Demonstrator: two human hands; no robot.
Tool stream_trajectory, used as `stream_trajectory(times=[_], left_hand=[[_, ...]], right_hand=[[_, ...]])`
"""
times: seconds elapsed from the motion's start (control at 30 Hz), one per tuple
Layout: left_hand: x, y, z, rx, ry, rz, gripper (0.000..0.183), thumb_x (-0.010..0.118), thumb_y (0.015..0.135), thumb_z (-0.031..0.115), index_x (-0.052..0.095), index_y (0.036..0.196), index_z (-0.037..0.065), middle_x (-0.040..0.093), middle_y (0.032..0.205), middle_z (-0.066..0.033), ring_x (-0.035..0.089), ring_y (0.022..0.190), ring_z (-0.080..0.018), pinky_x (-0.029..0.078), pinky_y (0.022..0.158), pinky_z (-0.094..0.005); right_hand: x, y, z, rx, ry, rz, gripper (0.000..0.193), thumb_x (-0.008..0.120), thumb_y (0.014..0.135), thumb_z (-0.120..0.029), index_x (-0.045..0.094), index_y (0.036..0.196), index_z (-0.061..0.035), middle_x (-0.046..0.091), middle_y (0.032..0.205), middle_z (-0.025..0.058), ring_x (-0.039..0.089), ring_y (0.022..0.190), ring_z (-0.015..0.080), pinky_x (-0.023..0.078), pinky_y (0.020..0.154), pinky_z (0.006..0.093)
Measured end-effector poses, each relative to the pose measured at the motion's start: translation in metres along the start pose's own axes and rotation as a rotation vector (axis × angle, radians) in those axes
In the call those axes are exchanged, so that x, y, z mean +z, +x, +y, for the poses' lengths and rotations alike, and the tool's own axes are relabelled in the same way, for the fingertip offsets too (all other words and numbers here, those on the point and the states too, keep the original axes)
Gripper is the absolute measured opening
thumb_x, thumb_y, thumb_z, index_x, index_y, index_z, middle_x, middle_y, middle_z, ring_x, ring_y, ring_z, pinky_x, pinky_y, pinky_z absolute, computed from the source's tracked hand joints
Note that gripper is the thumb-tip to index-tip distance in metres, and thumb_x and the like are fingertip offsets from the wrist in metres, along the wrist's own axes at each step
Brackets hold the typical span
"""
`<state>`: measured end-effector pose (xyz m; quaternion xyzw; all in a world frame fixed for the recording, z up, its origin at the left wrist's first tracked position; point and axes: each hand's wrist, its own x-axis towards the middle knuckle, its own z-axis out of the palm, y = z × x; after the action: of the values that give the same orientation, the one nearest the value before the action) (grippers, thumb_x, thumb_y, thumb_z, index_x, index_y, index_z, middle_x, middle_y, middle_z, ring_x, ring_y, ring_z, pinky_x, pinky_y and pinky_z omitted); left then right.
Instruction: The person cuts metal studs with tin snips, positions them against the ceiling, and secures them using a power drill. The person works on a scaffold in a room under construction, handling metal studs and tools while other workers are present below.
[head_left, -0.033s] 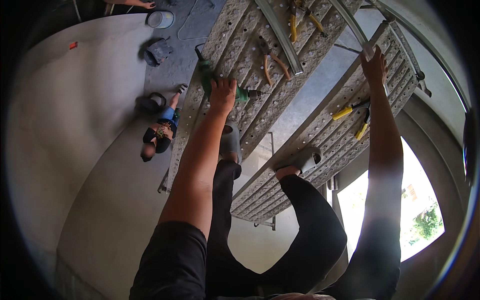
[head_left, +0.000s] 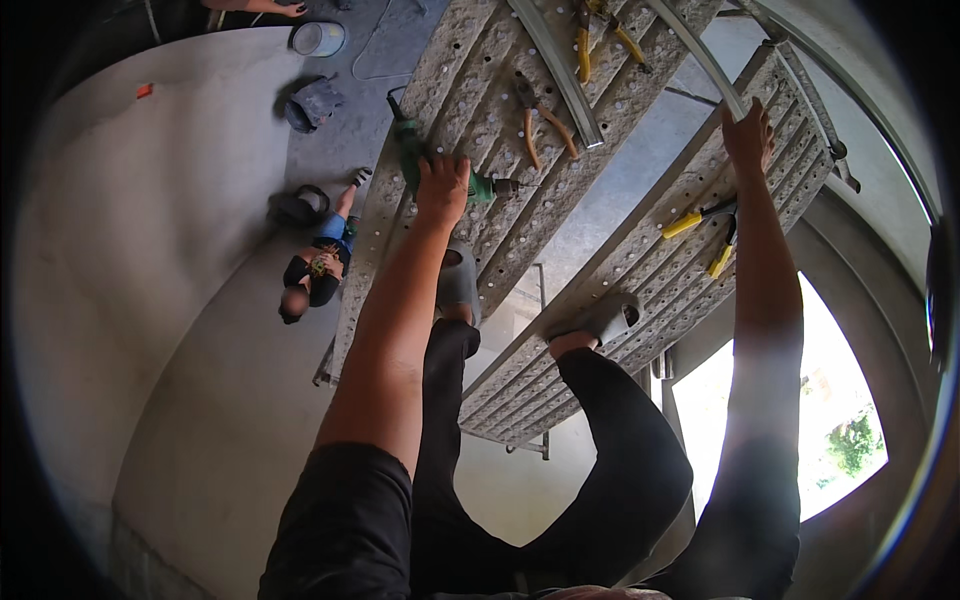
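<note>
My left hand (head_left: 443, 192) is closed over the body of a green power drill (head_left: 482, 188), which lies on its side on the left perforated metal plank (head_left: 520, 225). My right hand (head_left: 748, 140), arm stretched out, grips the near end of a long, thin metal channel (head_left: 703, 55) above the right plank (head_left: 640, 250). Another metal channel (head_left: 562, 75) rests across the left plank. Beside it lie pliers with orange-brown handles (head_left: 530, 115) and a yellow-handled pair (head_left: 590, 50). A yellow-handled cutting tool (head_left: 690, 222) lies on the right plank, below my right hand.
My feet, in grey clogs (head_left: 458, 280), stand one on each plank, with a gap between the planks. Far below at left are a person (head_left: 320, 265), a bucket (head_left: 318, 40) and a dark bag (head_left: 312, 104). A bright window opening (head_left: 835, 420) is at right.
The metal channel at my right hand has shifted slightly left, and the piece of it showing past my wrist is out of sight. My left hand stays on the drill.
</note>
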<state>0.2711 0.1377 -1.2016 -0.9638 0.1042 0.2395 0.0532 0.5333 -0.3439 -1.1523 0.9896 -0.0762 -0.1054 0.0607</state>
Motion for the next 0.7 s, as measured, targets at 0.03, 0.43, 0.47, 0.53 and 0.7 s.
stream_trajectory(times=[0.03,0.43,0.47,0.53,0.7], left_hand=[[-0.001,0.004,0.004,0.007,-0.025,-0.003,0.037,0.050,0.095,0.018,0.049,0.130,0.008,0.057,0.120,-0.0174,0.051,0.119,-0.0349,0.033,0.105,-0.0613],[-0.012,0.002,0.007,0.029,-0.052,-0.022,0.039,0.050,0.094,0.016,0.048,0.132,0.007,0.055,0.124,-0.0185,0.048,0.123,-0.0354,0.030,0.108,-0.0614],[-0.012,0.000,0.007,0.033,-0.064,-0.011,0.039,0.050,0.094,0.016,0.048,0.132,0.007,0.055,0.124,-0.0186,0.048,0.122,-0.0354,0.030,0.108,-0.0614],[-0.012,-0.010,-0.008,0.031,0.040,0.028,0.035,0.050,0.094,0.015,0.051,0.127,0.006,0.058,0.117,-0.0174,0.051,0.117,-0.0356,0.029,0.109,-0.0619],[-0.036,0.022,0.018,0.182,-0.092,-0.027,0.042,0.068,0.081,0.011,0.053,0.119,0.004,0.061,0.105,-0.0147,0.058,0.106,-0.0333,0.028,0.112,-0.0599]], right_hand=[[0.016,-0.008,0.018,0.074,0.001,-0.033,0.069,0.059,0.089,-0.052,0.043,0.143,-0.0124,0.051,0.140,0.0164,0.047,0.133,0.0344,0.039,0.106,0.0509],[0.170,-0.148,0.108,0.684,0.280,-0.354,0.103,0.061,0.079,-0.075,0.037,0.121,0.0154,0.066,0.077,0.0152,0.064,0.053,0.0247,0.054,0.047,0.0354],[0.173,-0.159,0.104,0.900,0.415,-0.367,0.097,0.064,0.080,-0.069,0.038,0.121,0.0139,0.065,0.079,0.0164,0.064,0.054,0.0251,0.054,0.047,0.0351],[0.172,-0.179,0.065,0.989,0.582,-0.428,0.082,0.067,0.083,-0.057,0.041,0.123,0.0095,0.064,0.085,0.0177,0.066,0.062,0.0264,0.056,0.052,0.0353],[0.155,-0.203,0.147,0.770,0.886,-0.146,0.048,0.064,0.091,-0.033,0.050,0.121,0.0015,0.061,0.076,0.0130,0.068,0.068,0.0236,0.055,0.054,0.0351]])
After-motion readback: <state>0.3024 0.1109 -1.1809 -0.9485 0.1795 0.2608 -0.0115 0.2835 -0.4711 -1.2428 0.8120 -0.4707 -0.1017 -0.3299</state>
